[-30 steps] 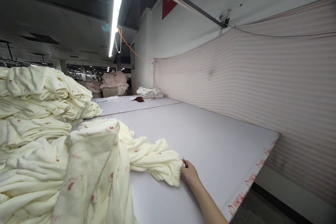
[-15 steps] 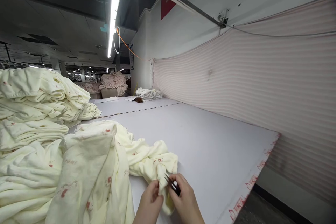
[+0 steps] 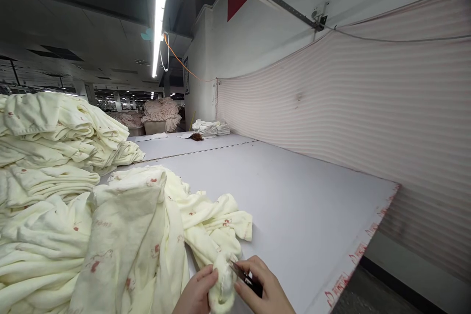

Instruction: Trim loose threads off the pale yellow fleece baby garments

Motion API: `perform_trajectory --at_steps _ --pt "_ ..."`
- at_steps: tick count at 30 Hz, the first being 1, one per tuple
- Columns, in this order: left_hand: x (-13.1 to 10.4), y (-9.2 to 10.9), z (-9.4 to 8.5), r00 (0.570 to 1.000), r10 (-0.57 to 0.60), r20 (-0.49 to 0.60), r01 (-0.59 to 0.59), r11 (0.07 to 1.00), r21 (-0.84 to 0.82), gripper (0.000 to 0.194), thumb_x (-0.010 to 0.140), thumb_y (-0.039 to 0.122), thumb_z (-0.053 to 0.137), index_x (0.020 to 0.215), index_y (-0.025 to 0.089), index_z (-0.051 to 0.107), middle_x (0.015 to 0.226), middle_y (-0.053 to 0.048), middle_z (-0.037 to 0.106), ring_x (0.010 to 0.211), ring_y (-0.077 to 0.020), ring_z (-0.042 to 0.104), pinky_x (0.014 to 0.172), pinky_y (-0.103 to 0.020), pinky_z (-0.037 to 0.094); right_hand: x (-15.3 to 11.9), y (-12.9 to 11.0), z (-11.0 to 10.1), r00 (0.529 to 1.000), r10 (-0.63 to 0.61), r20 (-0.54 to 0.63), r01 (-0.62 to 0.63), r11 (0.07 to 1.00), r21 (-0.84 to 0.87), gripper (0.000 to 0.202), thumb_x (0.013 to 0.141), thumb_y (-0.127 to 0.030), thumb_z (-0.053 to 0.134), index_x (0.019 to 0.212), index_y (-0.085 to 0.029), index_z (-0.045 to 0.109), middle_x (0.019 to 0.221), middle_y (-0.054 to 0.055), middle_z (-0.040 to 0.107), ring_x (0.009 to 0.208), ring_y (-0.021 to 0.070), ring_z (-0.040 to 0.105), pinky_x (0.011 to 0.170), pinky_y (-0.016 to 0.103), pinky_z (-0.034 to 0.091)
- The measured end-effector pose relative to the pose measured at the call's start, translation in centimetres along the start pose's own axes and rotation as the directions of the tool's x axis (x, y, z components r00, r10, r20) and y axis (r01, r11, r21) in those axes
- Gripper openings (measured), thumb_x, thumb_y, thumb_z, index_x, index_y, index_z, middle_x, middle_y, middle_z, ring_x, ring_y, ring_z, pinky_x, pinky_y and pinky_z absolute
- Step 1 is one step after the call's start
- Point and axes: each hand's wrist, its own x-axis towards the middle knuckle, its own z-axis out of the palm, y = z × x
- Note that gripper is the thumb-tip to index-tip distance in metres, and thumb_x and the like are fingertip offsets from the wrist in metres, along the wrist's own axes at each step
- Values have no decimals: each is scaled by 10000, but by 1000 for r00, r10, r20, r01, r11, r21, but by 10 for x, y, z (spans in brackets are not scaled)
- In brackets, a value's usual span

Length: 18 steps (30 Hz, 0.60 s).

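A pale yellow garment with small red prints lies bunched on the table, one narrow end drawn toward me. My left hand pinches that end from the left, thumb on top. In my right hand is a pair of small dark thread snips, its pointed tips against the cloth beside a seam. The fingers wrap round the snips, so part of them is hidden. The opening at the end of the held piece faces me, low in the view.
Yellow fabric piles rise along the left side. The pale tabletop stretches right to a taped edge. Farther back are a stack of white cloths and a brown tuft. A striped cloth hangs along the wall.
The held end has come nearer to me and turned so that its opening shows. Both hands have moved slightly lower, and the snips' tips now rest at the cloth.
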Motion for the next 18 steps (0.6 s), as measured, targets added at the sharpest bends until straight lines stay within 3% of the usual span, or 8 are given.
perform_trajectory --at_steps 2,5,8,18 --pt "-1 -1 3 999 -9 48 11 999 -44 223 717 296 750 890 155 754 735 -70 740 850 -234 670 898 -341 428 -5 -5 -5 999 -10 53 11 999 -32 241 834 -294 574 1039 -225 682 892 47 639 827 203 641 747 274 495" --pt "-3 0 9 995 -28 97 38 994 -105 206 750 274 720 920 163 754 775 -73 744 888 -223 662 919 -325 415 -8 -8 -4 1000 -12 23 14 995 -100 257 869 -327 535 1054 -240 690 899 56 651 803 203 657 697 258 498" --pt "-5 2 14 996 -42 80 50 994 -101 215 744 286 726 913 157 755 779 -77 742 892 -224 660 918 -320 413 -8 -7 1 1000 -8 -11 7 995 -100 256 889 -341 496 1003 -256 709 858 46 662 789 199 661 687 248 498" --pt "-5 3 11 997 -33 69 44 986 -159 207 776 260 678 923 126 735 786 -98 738 935 -261 647 913 -375 423 -6 0 3 999 6 42 -4 999 -49 243 853 -328 544 1008 -240 709 885 55 683 842 202 664 749 245 506"
